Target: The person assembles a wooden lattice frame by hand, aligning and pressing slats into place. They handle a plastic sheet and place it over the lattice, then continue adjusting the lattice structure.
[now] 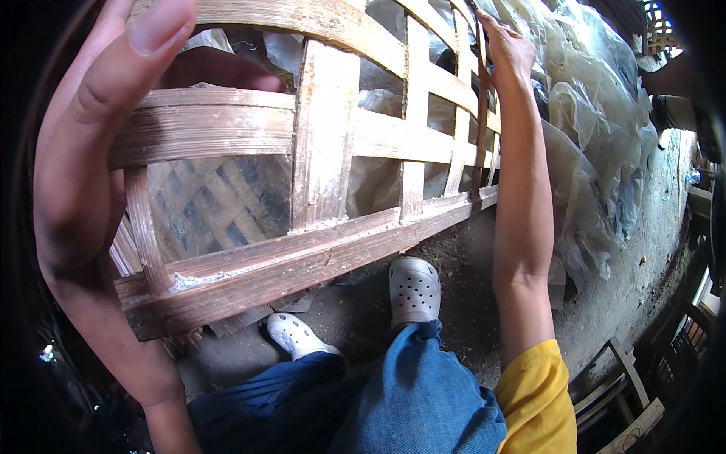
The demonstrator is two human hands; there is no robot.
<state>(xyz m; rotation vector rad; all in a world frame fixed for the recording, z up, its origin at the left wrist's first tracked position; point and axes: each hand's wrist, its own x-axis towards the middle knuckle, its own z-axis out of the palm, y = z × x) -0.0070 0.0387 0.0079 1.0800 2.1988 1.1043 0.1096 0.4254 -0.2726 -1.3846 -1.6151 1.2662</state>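
Observation:
A woven bamboo panel (325, 136) of wide flat slats, with a thick wooden rail along its lower edge, is held up tilted in front of me. My left hand (79, 159) is closed round its left end, thumb on the near side and a finger showing behind through a gap. Farther off, my right hand (511, 54) grips the right edge of the panel; some of its fingers are hidden behind the slats. White crumbly residue sticks to the rail and slat ends.
Crumpled clear plastic sheeting (597, 113) is heaped at the right and shows behind the panel. Wooden slats (628, 424) lie at the lower right. My white clogs (414, 291) stand on the dirty concrete floor (605, 325). At the far right, part of another person's arm (673, 79) appears.

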